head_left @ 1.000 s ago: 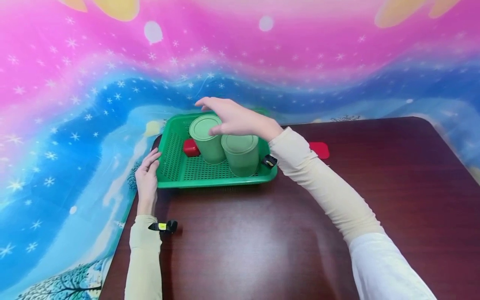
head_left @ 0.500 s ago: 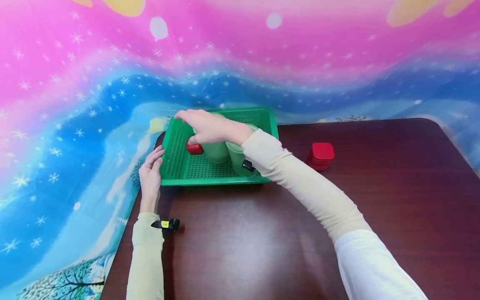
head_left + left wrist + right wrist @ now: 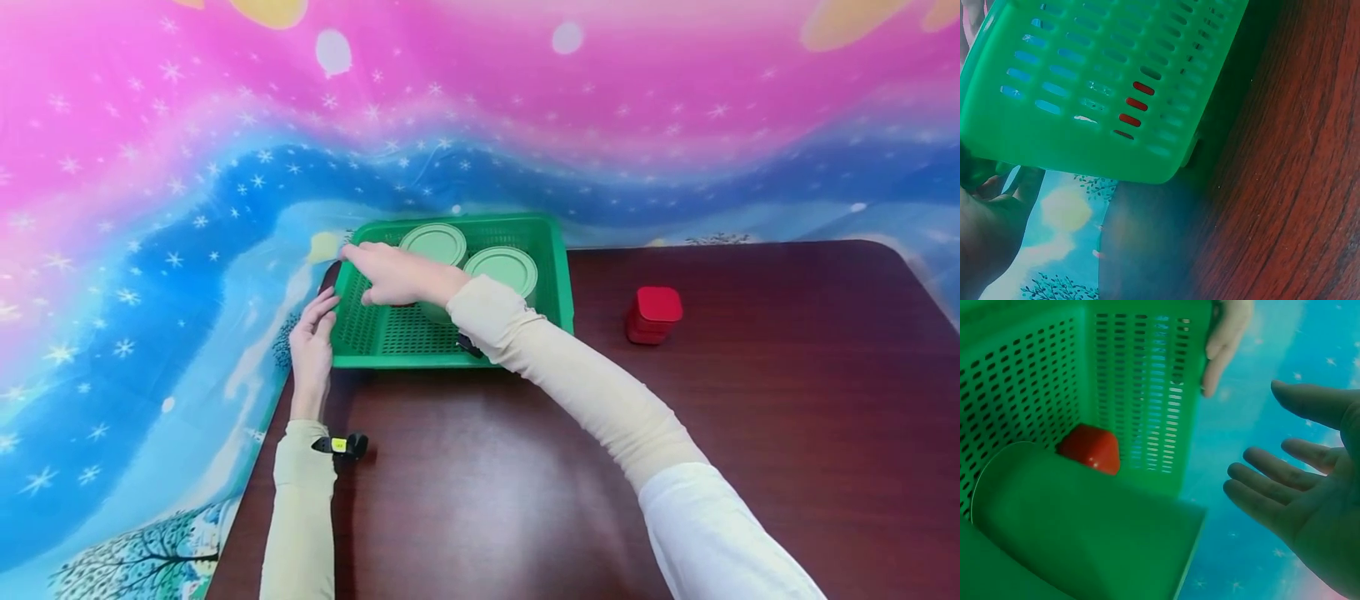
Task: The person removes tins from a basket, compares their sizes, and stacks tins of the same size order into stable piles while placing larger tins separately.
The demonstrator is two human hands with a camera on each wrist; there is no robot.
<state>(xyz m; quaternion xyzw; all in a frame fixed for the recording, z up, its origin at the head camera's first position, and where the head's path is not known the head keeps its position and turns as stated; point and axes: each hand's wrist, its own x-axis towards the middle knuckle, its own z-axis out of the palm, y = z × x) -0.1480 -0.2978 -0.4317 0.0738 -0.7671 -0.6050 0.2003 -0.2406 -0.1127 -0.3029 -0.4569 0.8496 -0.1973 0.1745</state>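
Note:
My left hand (image 3: 311, 342) rests its fingers against the left rim of a green plastic basket (image 3: 442, 362); in the left wrist view the fingers pass partly behind the rim. Over the basket's left end hovers my right hand (image 3: 393, 273), fingers extended and nothing held, as the right wrist view confirms. Two green lidded canisters stand inside the basket: one farther back (image 3: 435, 242), the other nearer the right side (image 3: 504, 268). A small red box (image 3: 1091, 449) lies behind a canister in the right wrist view, and my right hand mostly covers it in the head view.
On the dark wooden table (image 3: 480, 467), a red box with a square lid (image 3: 654, 315) stands right of the basket. A patterned pink and blue cloth (image 3: 600, 167) hangs behind the table and along its left side.
My right hand has moved left and lowered from above the canisters to the basket's left end, uncovering the lids and the red box on the table. My left hand stays at the rim.

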